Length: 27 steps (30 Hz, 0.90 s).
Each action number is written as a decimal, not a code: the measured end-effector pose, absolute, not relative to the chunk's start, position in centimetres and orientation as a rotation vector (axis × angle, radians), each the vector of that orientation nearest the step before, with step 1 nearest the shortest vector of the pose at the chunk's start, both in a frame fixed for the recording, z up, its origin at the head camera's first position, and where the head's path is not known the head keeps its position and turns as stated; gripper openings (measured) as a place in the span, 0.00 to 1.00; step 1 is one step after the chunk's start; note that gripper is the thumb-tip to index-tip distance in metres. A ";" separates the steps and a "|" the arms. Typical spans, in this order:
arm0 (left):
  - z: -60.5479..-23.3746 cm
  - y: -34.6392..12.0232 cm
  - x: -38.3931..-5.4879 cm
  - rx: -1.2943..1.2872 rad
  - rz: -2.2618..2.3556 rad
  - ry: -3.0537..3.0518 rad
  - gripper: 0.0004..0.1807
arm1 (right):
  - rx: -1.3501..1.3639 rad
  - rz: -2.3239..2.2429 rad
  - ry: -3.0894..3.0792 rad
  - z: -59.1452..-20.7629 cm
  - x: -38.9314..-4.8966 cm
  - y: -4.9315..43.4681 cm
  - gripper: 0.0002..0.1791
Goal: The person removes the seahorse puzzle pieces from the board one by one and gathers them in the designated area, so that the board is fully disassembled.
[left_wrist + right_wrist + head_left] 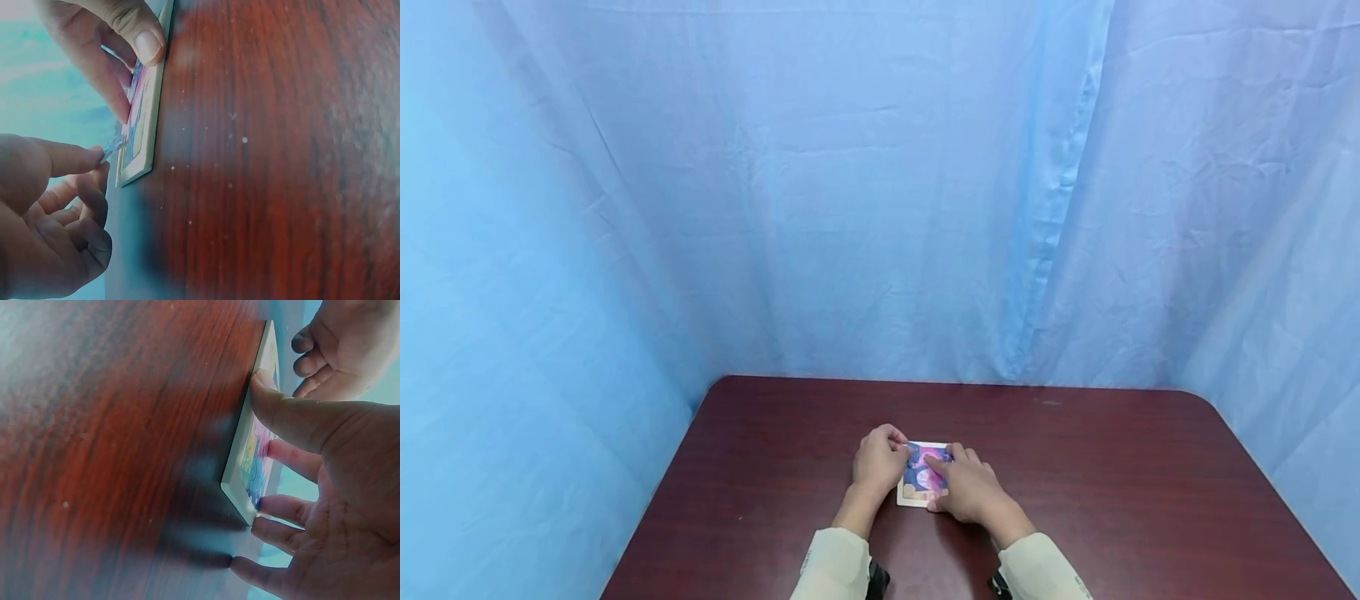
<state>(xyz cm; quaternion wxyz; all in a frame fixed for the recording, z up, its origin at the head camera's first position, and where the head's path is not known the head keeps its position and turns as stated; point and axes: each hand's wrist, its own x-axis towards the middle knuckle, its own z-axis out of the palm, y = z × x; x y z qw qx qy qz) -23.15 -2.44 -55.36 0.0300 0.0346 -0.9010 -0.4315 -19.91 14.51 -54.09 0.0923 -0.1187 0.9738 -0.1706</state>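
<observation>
Sleeve (1041, 568) print illegible; left hand (878, 460) pinches small piece (112, 149); spread right hand (973, 487) touches board (912, 502).

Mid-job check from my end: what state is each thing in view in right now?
Picture board: flat on the table, picture side up, partly covered by the right hand.
Small piece: pinched in the left hand, at the board; contact unclear.
Left hand: fingers curled, pinching.
Right hand: fingers spread, thumb on the board's border.
Table: upright, bearing the board.
Curtain: hanging, creased.
</observation>
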 end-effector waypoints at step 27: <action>-54.0 -10.6 -23.3 0.358 -1.190 -2.871 0.07 | -0.352 -0.516 2.893 -53.9 -19.6 14.4 0.41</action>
